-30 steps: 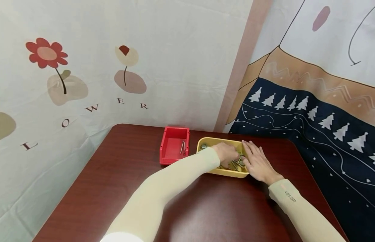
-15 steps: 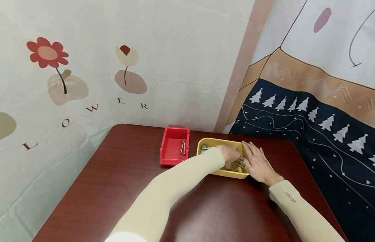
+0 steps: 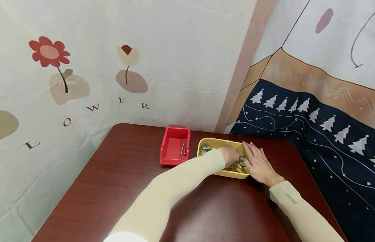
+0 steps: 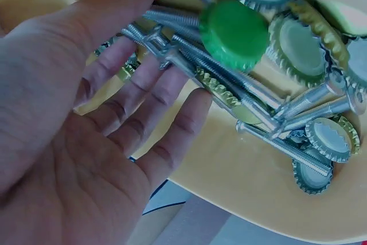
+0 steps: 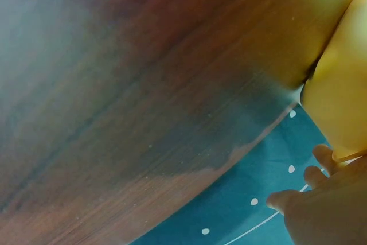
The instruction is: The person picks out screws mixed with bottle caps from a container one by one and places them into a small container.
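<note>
My left hand [image 3: 229, 155] reaches down into a yellow bin [image 3: 226, 173] of mixed bolts and bottle caps. In the left wrist view its fingers are extended and spread, with the fingertips under and against several silver bolts [image 4: 229, 84]; the thumb lies apart above them. A green bottle cap [image 4: 235, 35] sits on the bolts, and pale crimped caps [image 4: 295, 50] lie beyond. My right hand [image 3: 258, 164] rests with straight fingers on the bin's right rim. The right wrist view shows its fingers [image 5: 284, 200] at the yellow wall.
Left of the yellow bin stands a red bin [image 3: 172, 154] with a couple of bolts [image 3: 183, 148] in it. Both are near the back of the brown table [image 3: 130, 188]. A printed cloth [image 3: 175, 67] hangs close behind, and dark blue fabric [image 3: 326, 148] drops along the right side.
My left hand has shifted slightly right within the yellow bin, and the bolts and caps beneath it have been disturbed. My right hand stays on the rim.
</note>
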A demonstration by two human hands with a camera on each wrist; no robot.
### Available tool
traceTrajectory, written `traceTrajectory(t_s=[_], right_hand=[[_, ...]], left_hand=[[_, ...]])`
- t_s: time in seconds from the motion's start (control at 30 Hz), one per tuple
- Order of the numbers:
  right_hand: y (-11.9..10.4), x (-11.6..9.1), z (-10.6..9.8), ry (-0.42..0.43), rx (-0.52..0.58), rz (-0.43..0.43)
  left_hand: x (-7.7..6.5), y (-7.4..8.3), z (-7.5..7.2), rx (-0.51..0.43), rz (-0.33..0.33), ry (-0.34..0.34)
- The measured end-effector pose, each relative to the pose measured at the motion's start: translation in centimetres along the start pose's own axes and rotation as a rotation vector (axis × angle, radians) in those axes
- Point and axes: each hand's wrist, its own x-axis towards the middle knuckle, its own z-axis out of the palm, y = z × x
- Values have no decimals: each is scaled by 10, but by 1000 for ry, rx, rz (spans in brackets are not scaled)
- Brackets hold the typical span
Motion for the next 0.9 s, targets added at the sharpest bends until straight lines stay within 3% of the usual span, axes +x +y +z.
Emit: traceTrajectory(t_s=[0.13, 0.23, 0.37, 0.5, 0.67, 0.8, 0.9], right_hand=[[1, 0, 1, -7, 8, 4], [2, 0, 1, -8, 9, 8], [3, 0, 2, 0, 8, 8], [3, 1, 1, 3, 8, 4], [2, 1, 0, 4, 15, 2], [2, 0, 1, 3, 17, 5], [3, 0, 1, -4, 16, 9]], left_hand=[[1, -5, 2, 3, 7, -38], [11, -12, 10, -4, 30, -60], [22, -23, 16, 13, 57, -62], [23, -29, 16, -17, 71, -61], [12, -31, 10, -66, 45, -55], [2, -33, 6, -113, 0, 1], [-25, -32, -9, -147, -10, 49]])
